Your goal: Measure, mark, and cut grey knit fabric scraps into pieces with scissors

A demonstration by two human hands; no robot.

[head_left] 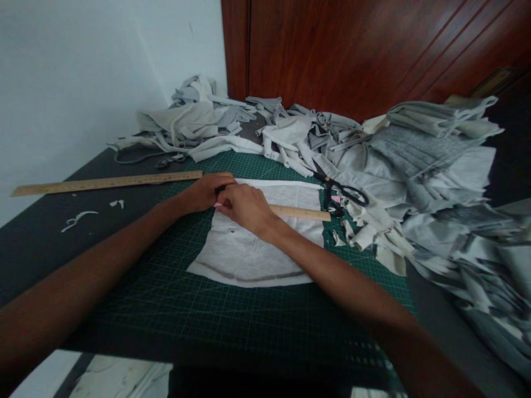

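Note:
A white piece of cloth lies on the green cutting mat, a darker seam line running along its near edge. At its upper left corner my left hand rests with curled fingers, partly hidden behind my right hand. My right hand is closed in a pinch, with a small pink tip showing at the fingers; I cannot tell what it holds. Between the hands is something dark, too small to name. A wooden ruler lies across the cloth and passes under my right hand, its left end hidden.
Black-handled scissors lie right of the cloth, near cream scraps. Heaped grey and white fabric lines the back, with folded grey cloth piled at right. Another wooden ruler lies at left. Behind stands a brown door.

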